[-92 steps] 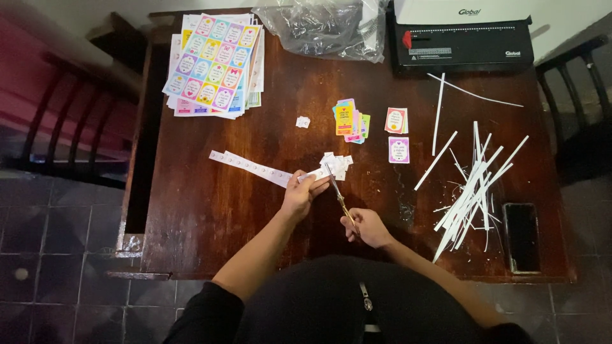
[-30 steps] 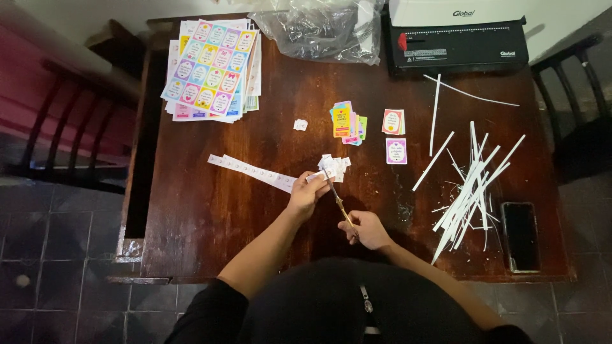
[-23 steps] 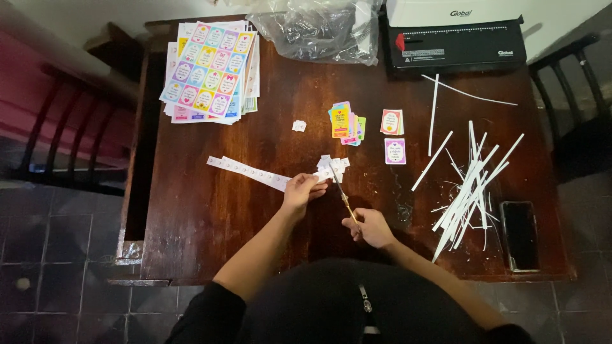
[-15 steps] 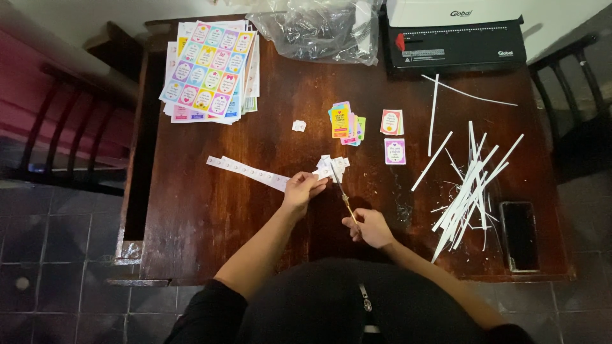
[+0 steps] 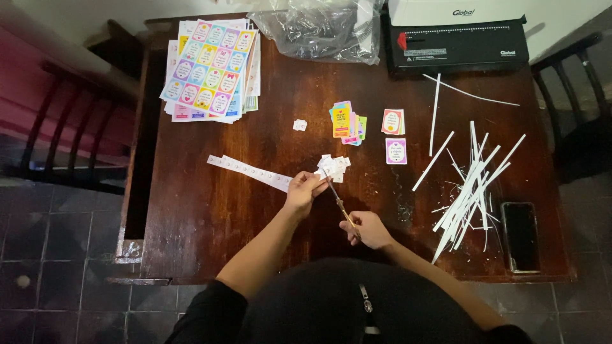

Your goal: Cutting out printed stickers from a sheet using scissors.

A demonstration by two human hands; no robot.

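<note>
My left hand [image 5: 305, 189] pinches the near end of a long white paper strip [image 5: 247, 171] that runs off to the left across the dark wooden table [image 5: 204, 223]. My right hand [image 5: 370, 229] grips a pair of scissors [image 5: 338, 202] whose blades point up toward the strip's end by my left fingers. Just beyond the blade tips lies a small heap of cut white paper squares [image 5: 334, 167].
Colourful sticker sheets [image 5: 210, 70] are stacked at the back left, a clear plastic bag [image 5: 319, 28] and a black binding machine [image 5: 456, 44] at the back. Small coloured cards [image 5: 347, 121] lie mid-table, white paper offcuts [image 5: 472, 185] and a dark phone [image 5: 521, 236] to the right. Chairs flank the table.
The hands and scissors stay in nearly the same place; the scissors shift slightly at the strip's end. Nothing else on the table has moved.
</note>
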